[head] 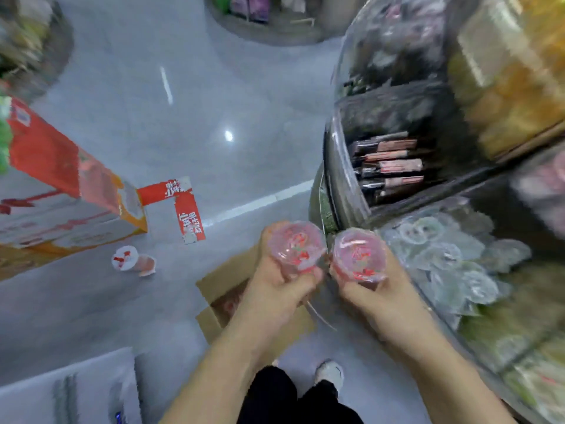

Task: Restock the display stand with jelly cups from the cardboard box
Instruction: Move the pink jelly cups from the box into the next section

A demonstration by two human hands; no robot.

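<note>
The person stands over the open cardboard box (232, 289) on the floor, with a pink jelly cup in each hand, lids facing up. The left hand (284, 283) is closed around the lower body of the left cup (297, 246); the right hand (367, 286) is wrapped the same way around the right cup (358, 258). The two cups sit side by side, rims nearly touching, just at the edge of the display stand (345, 191), beside the compartment of clear-lidded cups (443, 255) to the right. The risk, as I see it, is a slip: the cups look smooth and each is held only by its base, so knocking one on the curved clear wall of the stand while reaching in could tip it out of the fingers. One cup (131, 261) lies on its side on the floor near the orange carton (61, 185), well apart from both hands and easy to step on. Dropping the new ones loosely onto the pile could also send neighbours rolling, since that heap looks uneven.
</note>
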